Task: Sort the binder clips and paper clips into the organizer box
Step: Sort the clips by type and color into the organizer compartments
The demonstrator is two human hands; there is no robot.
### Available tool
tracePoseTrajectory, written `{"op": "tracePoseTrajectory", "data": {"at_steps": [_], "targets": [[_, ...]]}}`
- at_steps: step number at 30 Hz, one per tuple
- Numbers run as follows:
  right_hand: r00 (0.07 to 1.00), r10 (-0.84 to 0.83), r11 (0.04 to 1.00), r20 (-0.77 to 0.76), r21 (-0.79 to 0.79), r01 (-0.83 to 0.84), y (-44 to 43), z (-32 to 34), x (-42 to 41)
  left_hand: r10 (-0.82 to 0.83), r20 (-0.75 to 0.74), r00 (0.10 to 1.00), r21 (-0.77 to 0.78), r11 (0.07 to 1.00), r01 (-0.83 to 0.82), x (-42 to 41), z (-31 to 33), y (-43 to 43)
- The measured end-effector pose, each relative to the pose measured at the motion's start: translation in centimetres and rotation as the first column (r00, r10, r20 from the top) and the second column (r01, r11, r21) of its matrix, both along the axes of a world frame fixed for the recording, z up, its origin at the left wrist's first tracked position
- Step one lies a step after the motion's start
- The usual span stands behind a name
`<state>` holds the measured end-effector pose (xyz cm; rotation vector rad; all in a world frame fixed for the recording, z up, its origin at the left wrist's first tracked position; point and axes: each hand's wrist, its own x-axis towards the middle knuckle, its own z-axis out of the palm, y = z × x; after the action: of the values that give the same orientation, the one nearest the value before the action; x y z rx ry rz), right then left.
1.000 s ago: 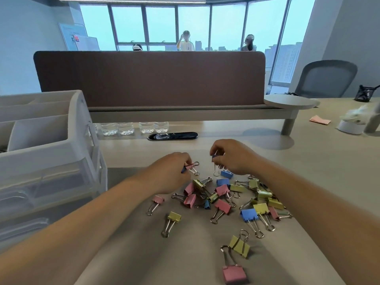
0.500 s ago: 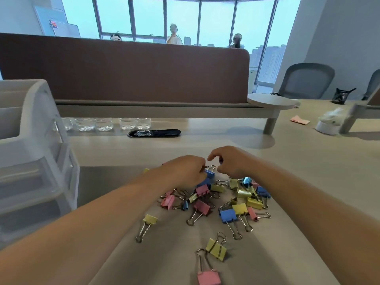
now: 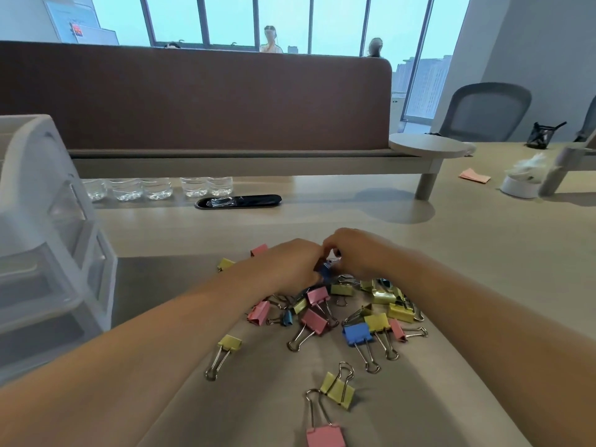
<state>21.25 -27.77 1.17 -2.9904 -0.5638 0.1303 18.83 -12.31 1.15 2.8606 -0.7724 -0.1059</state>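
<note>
A heap of pink, yellow and blue binder clips (image 3: 350,312) lies on the grey mat in front of me. At the heap's far edge my left hand (image 3: 292,264) and my right hand (image 3: 358,251) meet, fingers curled. Between them sits a small blue binder clip (image 3: 325,271); the left hand's fingers hold its body and the right hand's fingertips pinch at its wire handle. The white plastic organizer box (image 3: 48,240) with clear drawers stands at the left edge. No paper clips can be made out.
Water bottles (image 3: 154,188) and a black cable port (image 3: 238,201) line the foot of the brown desk divider (image 3: 193,98). A round side shelf (image 3: 430,145), a pink note, a white holder and office chairs stand to the right. People are behind the divider.
Both hands have closed in on each other and now meet over one blue clip. My view has swung right, pushing the organizer toward the left edge.
</note>
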Motion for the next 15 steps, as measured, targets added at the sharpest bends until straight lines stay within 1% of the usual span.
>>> {"op": "tracePoseTrajectory", "data": {"at_steps": [4, 9, 11, 13, 15], "targets": [[0.998, -0.061, 0.994, 0.032, 0.092, 0.058, -0.3, 0.1, -0.5, 0.007, 0.047, 0.999, -0.053, 0.999, -0.005, 0.0, 0.1, 0.2], [0.993, -0.106, 0.962, 0.049, 0.257, 0.089, -1.1, 0.9, -1.7, 0.034, 0.088, 0.996, -0.134, 0.991, -0.022, -0.1, 1.0, 0.5], [0.993, -0.099, 0.960, 0.062, 0.268, 0.079, -1.5, 1.4, -2.3, 0.044, 0.100, 0.994, -0.205, 0.979, -0.022, -0.5, 1.9, 0.8], [0.992, -0.096, 0.967, 0.077, 0.244, 0.074, -2.1, 1.9, -3.1, 0.051, 0.099, 0.994, -0.284, 0.958, -0.021, -1.0, 2.6, 1.0], [0.992, -0.104, 0.973, 0.068, 0.216, 0.087, -2.7, 2.3, -4.0, 0.052, 0.081, 0.995, -0.312, 0.950, -0.024, -1.7, 3.2, 0.9]]}}
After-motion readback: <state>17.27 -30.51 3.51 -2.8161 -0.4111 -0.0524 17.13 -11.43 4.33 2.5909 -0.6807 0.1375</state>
